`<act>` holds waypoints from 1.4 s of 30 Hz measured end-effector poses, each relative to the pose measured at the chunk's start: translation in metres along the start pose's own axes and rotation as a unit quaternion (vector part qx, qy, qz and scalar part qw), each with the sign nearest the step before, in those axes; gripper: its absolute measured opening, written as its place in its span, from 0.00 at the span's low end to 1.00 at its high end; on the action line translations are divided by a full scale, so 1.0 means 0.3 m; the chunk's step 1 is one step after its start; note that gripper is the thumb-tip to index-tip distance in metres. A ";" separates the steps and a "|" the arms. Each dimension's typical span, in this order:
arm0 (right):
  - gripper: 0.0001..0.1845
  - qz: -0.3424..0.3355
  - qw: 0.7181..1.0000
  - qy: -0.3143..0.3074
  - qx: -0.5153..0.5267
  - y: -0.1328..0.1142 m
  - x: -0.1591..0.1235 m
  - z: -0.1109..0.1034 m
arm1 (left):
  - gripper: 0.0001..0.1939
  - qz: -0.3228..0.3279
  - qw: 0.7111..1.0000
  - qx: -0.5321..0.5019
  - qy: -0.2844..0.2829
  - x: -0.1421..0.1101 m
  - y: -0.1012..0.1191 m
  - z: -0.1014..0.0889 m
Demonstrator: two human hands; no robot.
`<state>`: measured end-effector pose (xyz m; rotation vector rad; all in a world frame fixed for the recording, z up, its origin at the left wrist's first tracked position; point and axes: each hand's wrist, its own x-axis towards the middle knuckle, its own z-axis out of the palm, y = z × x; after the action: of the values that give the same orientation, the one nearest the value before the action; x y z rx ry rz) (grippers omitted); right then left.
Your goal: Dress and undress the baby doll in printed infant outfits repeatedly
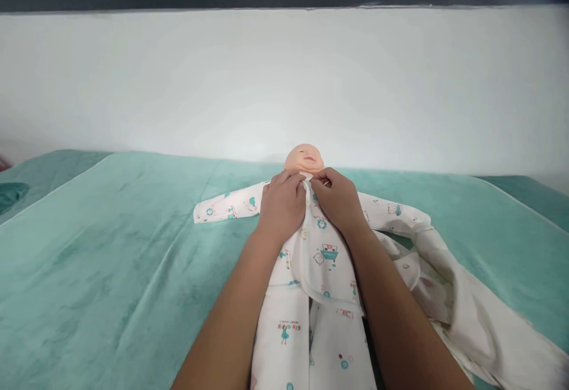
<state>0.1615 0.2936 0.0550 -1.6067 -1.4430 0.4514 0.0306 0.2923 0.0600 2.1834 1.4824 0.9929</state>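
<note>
A baby doll (306, 157) lies face up, dressed in a white printed baby jacket (326, 251) and matching trousers (283, 342). Both my hands are at the jacket's neckline, just under the doll's chin. My left hand (283, 203) pinches the collar edge on one side, with its fingers bent over the cloth. Opposite it, my right hand (336, 197) has thumb and fingers closed on the other edge of the collar. A pale button (304, 234) shows lower on the jacket front. The doll's sleeves stretch out to both sides.
A teal plush blanket (133, 259) covers the surface under the doll. To the right lies a crumpled white garment (480, 319), near the doll's sleeve. Behind the doll's head rises a white wall (284, 82) with a dark band above.
</note>
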 end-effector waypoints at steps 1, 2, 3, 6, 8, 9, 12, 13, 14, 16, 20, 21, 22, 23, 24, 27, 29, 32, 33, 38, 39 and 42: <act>0.06 -0.003 1.000 0.000 -0.001 0.000 0.000 -0.001 | 0.19 -0.003 1.000 0.001 0.000 0.000 0.001 0.000; 0.06 -0.006 1.000 0.000 0.001 0.000 0.000 -0.002 | 0.19 -0.005 1.000 0.000 -0.001 -0.001 0.003 -0.001; 0.06 -0.009 1.000 0.000 0.005 0.001 0.001 -0.003 | 0.19 -0.006 1.000 -0.002 0.000 -0.001 0.004 -0.001; 0.08 -0.010 1.000 0.007 0.017 0.004 0.002 -0.005 | 0.20 -0.006 1.000 -0.007 0.004 -0.002 0.006 -0.001; 0.09 -0.009 1.000 0.014 0.020 0.006 0.003 -0.005 | 0.20 -0.013 1.000 -0.008 0.006 -0.003 0.005 0.000; 0.09 -0.009 1.000 0.016 0.021 0.007 0.003 -0.004 | 0.20 -0.016 1.000 -0.009 0.007 -0.003 0.005 0.000; 0.08 -0.013 0.999 0.020 0.023 0.008 0.004 -0.001 | 0.20 -0.020 1.000 -0.012 0.009 -0.004 0.005 0.002; 0.08 -0.015 0.999 0.020 0.022 0.008 0.004 -0.001 | 0.19 -0.020 1.000 -0.012 0.009 -0.004 0.006 0.002; 0.08 -0.016 0.999 0.019 0.021 0.007 0.004 -0.001 | 0.19 -0.020 1.000 -0.010 0.009 -0.004 0.007 0.002; 0.08 -0.017 1.000 0.019 0.017 0.004 0.003 -0.001 | 0.19 -0.019 1.000 0.002 0.008 -0.006 0.010 0.002; 0.08 -0.015 1.000 0.027 0.001 -0.001 0.001 -0.001 | 0.19 -0.009 0.998 0.069 0.007 -0.012 0.015 0.002; 0.08 -0.014 1.000 0.026 -0.001 -0.002 0.001 -0.001 | 0.18 -0.005 0.996 0.090 0.006 -0.013 0.016 0.001; 0.08 -0.012 1.000 0.025 -0.003 -0.003 0.000 -0.001 | 0.18 -0.001 0.994 0.111 0.006 -0.015 0.017 0.001; 0.08 -0.011 1.000 0.023 -0.004 -0.003 0.000 -0.001 | 0.18 0.003 0.992 0.129 0.005 -0.017 0.018 0.001; 0.08 -0.010 1.000 0.022 -0.006 -0.004 0.000 0.000 | 0.18 0.007 0.990 0.144 0.005 -0.018 0.019 0.000; 0.09 -0.015 1.000 0.022 -0.015 -0.004 0.000 0.000 | 0.18 0.009 0.986 0.168 0.002 -0.023 0.024 -0.001; 0.10 -0.017 0.999 0.022 -0.024 -0.004 -0.001 0.000 | 0.17 0.002 0.985 0.173 -0.002 -0.026 0.028 -0.002; 0.11 -0.013 0.999 0.020 -0.028 0.000 -0.001 -0.001 | 0.16 -0.007 0.985 0.174 -0.008 -0.027 0.031 -0.002; 0.11 -0.012 0.999 0.018 -0.025 0.001 -0.001 -0.001 | 0.16 -0.007 0.985 0.171 -0.008 -0.027 0.030 -0.002; 0.13 0.000 1.000 0.013 -0.005 0.005 -0.001 -0.003 | 0.16 -0.004 0.990 0.137 0.005 -0.021 0.020 0.000; 0.13 0.003 1.000 0.011 -0.002 0.005 -0.002 -0.003 | 0.16 -0.006 0.991 0.131 0.006 -0.019 0.019 0.000; 0.14 0.000 1.000 0.009 0.011 0.004 -0.002 -0.003 | 0.16 -0.016 0.994 0.105 0.009 -0.017 0.019 -0.001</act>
<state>0.1627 0.2927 0.0542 -1.5885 -1.4207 0.4511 0.0332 0.2854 0.0620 2.2889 1.6943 0.8842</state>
